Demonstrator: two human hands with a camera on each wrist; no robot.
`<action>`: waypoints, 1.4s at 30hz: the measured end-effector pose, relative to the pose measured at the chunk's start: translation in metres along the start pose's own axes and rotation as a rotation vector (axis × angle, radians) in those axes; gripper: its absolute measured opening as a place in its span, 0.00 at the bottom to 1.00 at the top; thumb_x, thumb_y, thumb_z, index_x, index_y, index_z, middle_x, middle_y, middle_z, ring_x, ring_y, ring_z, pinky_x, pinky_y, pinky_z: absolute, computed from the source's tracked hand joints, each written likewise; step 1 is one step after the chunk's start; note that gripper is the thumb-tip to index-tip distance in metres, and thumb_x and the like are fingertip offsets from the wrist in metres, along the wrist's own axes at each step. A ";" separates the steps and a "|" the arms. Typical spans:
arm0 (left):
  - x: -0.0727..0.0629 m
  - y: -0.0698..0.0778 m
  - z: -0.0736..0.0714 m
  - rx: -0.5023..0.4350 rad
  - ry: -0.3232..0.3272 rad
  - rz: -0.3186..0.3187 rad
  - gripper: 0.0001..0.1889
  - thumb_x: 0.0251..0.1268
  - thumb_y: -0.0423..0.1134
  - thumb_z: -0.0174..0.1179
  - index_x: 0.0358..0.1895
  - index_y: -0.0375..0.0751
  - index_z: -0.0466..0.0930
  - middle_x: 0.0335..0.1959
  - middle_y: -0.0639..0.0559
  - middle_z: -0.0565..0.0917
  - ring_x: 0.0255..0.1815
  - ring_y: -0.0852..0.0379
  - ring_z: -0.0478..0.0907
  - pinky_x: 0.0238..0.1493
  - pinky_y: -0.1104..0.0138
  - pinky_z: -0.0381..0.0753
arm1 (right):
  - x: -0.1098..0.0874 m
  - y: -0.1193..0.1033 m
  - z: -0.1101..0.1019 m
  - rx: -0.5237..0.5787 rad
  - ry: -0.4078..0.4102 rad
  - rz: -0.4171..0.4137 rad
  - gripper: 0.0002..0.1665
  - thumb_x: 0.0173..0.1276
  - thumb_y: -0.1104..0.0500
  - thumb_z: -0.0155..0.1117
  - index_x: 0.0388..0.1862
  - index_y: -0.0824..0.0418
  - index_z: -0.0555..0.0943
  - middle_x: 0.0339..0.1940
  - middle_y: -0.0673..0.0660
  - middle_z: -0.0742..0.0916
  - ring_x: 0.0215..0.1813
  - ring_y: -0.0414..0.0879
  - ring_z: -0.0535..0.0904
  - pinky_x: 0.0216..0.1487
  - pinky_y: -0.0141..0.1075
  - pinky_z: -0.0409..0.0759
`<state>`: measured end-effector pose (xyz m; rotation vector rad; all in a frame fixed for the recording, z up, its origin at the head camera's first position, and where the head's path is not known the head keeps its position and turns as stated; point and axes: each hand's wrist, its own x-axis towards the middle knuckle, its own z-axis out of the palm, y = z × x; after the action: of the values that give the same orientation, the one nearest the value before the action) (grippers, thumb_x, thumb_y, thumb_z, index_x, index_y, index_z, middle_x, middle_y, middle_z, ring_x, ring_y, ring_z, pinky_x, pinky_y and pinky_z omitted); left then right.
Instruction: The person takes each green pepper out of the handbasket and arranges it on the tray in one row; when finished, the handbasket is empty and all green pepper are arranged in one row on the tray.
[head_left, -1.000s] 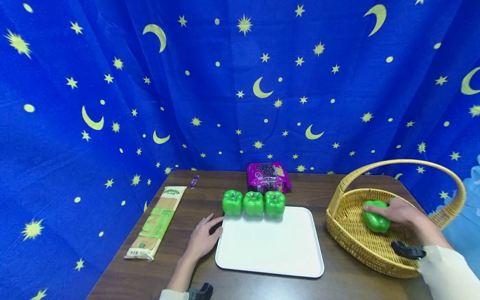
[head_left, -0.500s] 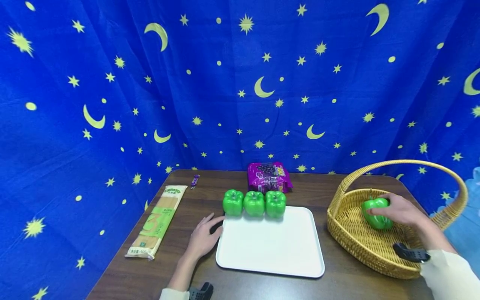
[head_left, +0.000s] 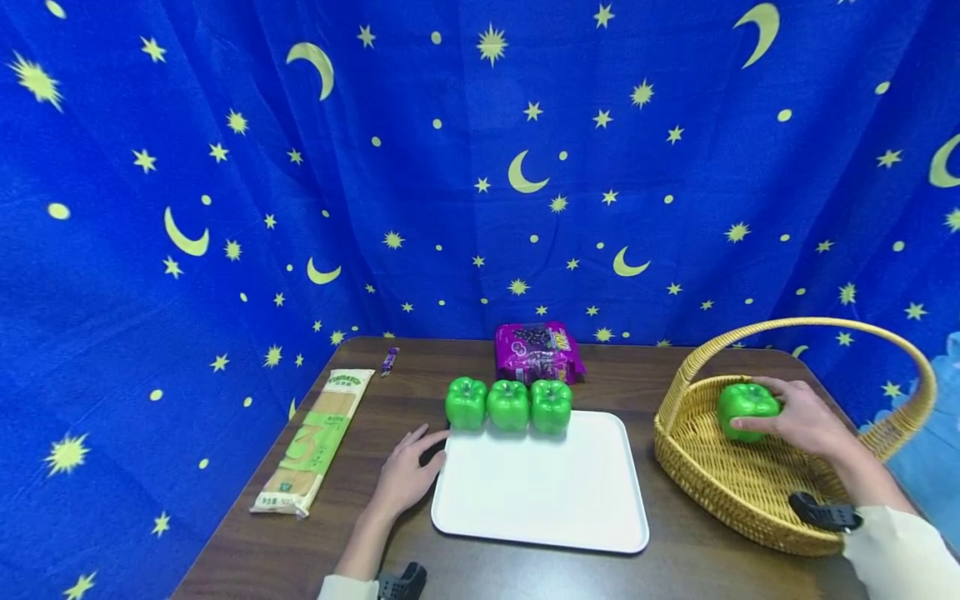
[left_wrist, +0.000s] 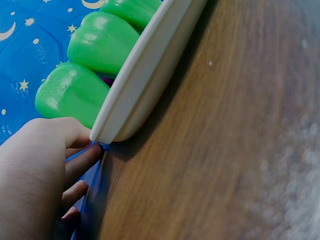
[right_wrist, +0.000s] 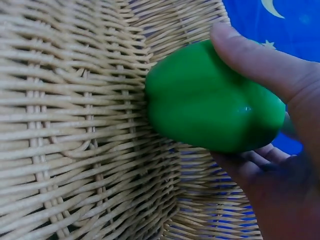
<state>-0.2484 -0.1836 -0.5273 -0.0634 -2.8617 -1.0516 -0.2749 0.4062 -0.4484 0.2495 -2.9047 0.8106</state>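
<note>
Inside the wicker basket (head_left: 750, 483), my right hand (head_left: 806, 417) holds a green bell pepper (head_left: 742, 408), which stands upright near the back wall. In the right wrist view, the thumb (right_wrist: 255, 57) lies along one side of the pepper (right_wrist: 210, 100) and the other fingers are on the opposite side. My left hand (head_left: 408, 471) rests on the table by the left side of a white tray (head_left: 540, 500), its fingers relaxed. Its fingertips are right at the tray's corner in the left wrist view. Three more green bell peppers (head_left: 508, 407) stand in a row along the tray's back edge.
A purple snack bag (head_left: 536, 354) lies behind the pepper row. On the left are a long pack of noodles (head_left: 315, 442) and a small purple wrapped sweet (head_left: 389, 361). The basket's tall handle (head_left: 802, 323) arches over its opening. A blue starry cloth hangs behind the table.
My right hand has shifted the pepper toward the back of the basket and set it more upright. The left hand, tray and row of peppers have stayed in place.
</note>
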 end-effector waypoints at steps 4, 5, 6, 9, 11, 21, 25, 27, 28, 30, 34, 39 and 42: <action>-0.001 -0.001 0.000 0.000 -0.001 0.003 0.17 0.67 0.48 0.57 0.59 0.60 0.79 0.67 0.43 0.70 0.71 0.40 0.59 0.66 0.39 0.55 | 0.000 0.001 0.003 0.025 0.006 -0.024 0.55 0.50 0.45 0.78 0.63 0.78 0.64 0.47 0.78 0.72 0.44 0.65 0.72 0.34 0.43 0.75; -0.001 -0.001 0.000 0.002 -0.003 0.006 0.18 0.67 0.48 0.57 0.59 0.60 0.79 0.67 0.43 0.70 0.71 0.40 0.59 0.66 0.39 0.55 | 0.000 0.001 0.004 0.035 0.002 -0.026 0.54 0.50 0.46 0.78 0.63 0.78 0.63 0.47 0.78 0.72 0.44 0.65 0.72 0.34 0.43 0.75; -0.001 -0.002 0.000 0.004 -0.005 0.007 0.18 0.67 0.48 0.57 0.59 0.60 0.79 0.67 0.43 0.70 0.71 0.40 0.59 0.66 0.39 0.55 | -0.001 0.001 0.005 0.041 -0.007 -0.024 0.55 0.50 0.46 0.78 0.63 0.78 0.62 0.47 0.78 0.71 0.44 0.66 0.71 0.34 0.43 0.75; -0.002 -0.002 0.000 0.000 -0.005 0.002 0.18 0.67 0.48 0.57 0.59 0.60 0.79 0.67 0.43 0.70 0.71 0.40 0.59 0.66 0.39 0.55 | -0.002 0.000 0.008 0.053 -0.030 -0.016 0.55 0.50 0.46 0.78 0.65 0.76 0.61 0.48 0.77 0.69 0.46 0.65 0.69 0.35 0.43 0.74; -0.002 -0.002 -0.001 0.000 -0.003 -0.003 0.18 0.67 0.48 0.57 0.59 0.60 0.79 0.67 0.43 0.70 0.71 0.40 0.59 0.67 0.39 0.54 | -0.002 -0.001 0.008 0.060 -0.040 -0.019 0.55 0.50 0.46 0.78 0.65 0.75 0.60 0.48 0.76 0.68 0.46 0.64 0.69 0.36 0.42 0.74; 0.001 0.002 -0.003 -0.003 -0.004 -0.008 0.18 0.67 0.48 0.57 0.59 0.61 0.79 0.68 0.43 0.69 0.71 0.40 0.58 0.66 0.38 0.54 | -0.004 -0.001 -0.003 0.095 -0.075 -0.101 0.50 0.56 0.50 0.75 0.70 0.68 0.60 0.54 0.71 0.74 0.45 0.56 0.75 0.40 0.44 0.76; 0.000 0.001 -0.001 -0.005 -0.001 -0.007 0.18 0.67 0.48 0.57 0.59 0.61 0.79 0.68 0.43 0.69 0.71 0.40 0.58 0.66 0.37 0.54 | -0.002 0.000 -0.003 0.101 -0.079 -0.105 0.47 0.57 0.50 0.74 0.71 0.64 0.63 0.60 0.70 0.72 0.51 0.59 0.73 0.44 0.48 0.74; 0.000 0.000 -0.001 -0.011 -0.004 -0.014 0.18 0.67 0.48 0.57 0.59 0.61 0.79 0.68 0.43 0.69 0.71 0.40 0.58 0.66 0.37 0.54 | -0.002 0.001 -0.003 0.110 -0.085 -0.103 0.46 0.58 0.50 0.73 0.70 0.63 0.64 0.62 0.69 0.72 0.52 0.59 0.72 0.44 0.48 0.74; 0.000 0.000 0.000 -0.011 -0.006 -0.017 0.18 0.67 0.48 0.57 0.59 0.62 0.79 0.68 0.43 0.69 0.71 0.39 0.58 0.66 0.37 0.54 | -0.003 0.001 -0.002 0.111 -0.087 -0.102 0.45 0.58 0.50 0.73 0.70 0.63 0.65 0.62 0.69 0.72 0.52 0.59 0.72 0.45 0.48 0.73; 0.000 -0.001 0.000 -0.008 -0.007 -0.025 0.18 0.67 0.48 0.57 0.59 0.62 0.79 0.68 0.43 0.69 0.71 0.39 0.58 0.65 0.36 0.54 | -0.003 0.002 -0.002 0.119 -0.089 -0.097 0.44 0.58 0.50 0.73 0.69 0.63 0.66 0.61 0.69 0.72 0.51 0.58 0.72 0.44 0.47 0.74; 0.001 -0.001 0.001 0.004 -0.007 -0.034 0.17 0.66 0.49 0.57 0.58 0.63 0.79 0.68 0.44 0.69 0.71 0.40 0.58 0.65 0.37 0.55 | -0.003 0.005 -0.001 0.131 -0.093 -0.095 0.43 0.58 0.50 0.73 0.67 0.64 0.67 0.58 0.68 0.74 0.47 0.54 0.74 0.41 0.45 0.74; 0.000 0.000 0.000 0.005 -0.015 -0.039 0.18 0.66 0.49 0.57 0.59 0.62 0.79 0.68 0.43 0.69 0.71 0.39 0.58 0.65 0.36 0.54 | -0.004 0.004 0.000 0.143 -0.095 -0.079 0.42 0.57 0.50 0.74 0.65 0.64 0.68 0.50 0.66 0.77 0.42 0.51 0.75 0.38 0.42 0.75; 0.000 0.001 0.000 0.005 -0.019 -0.045 0.18 0.66 0.50 0.57 0.59 0.62 0.78 0.68 0.43 0.68 0.71 0.38 0.58 0.65 0.36 0.54 | -0.005 0.003 0.001 0.163 -0.110 -0.063 0.40 0.57 0.51 0.74 0.64 0.64 0.68 0.45 0.64 0.78 0.40 0.50 0.75 0.37 0.41 0.75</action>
<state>-0.2488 -0.1826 -0.5262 -0.0091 -2.8951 -1.0575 -0.2707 0.4088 -0.4514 0.4107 -2.9161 1.0565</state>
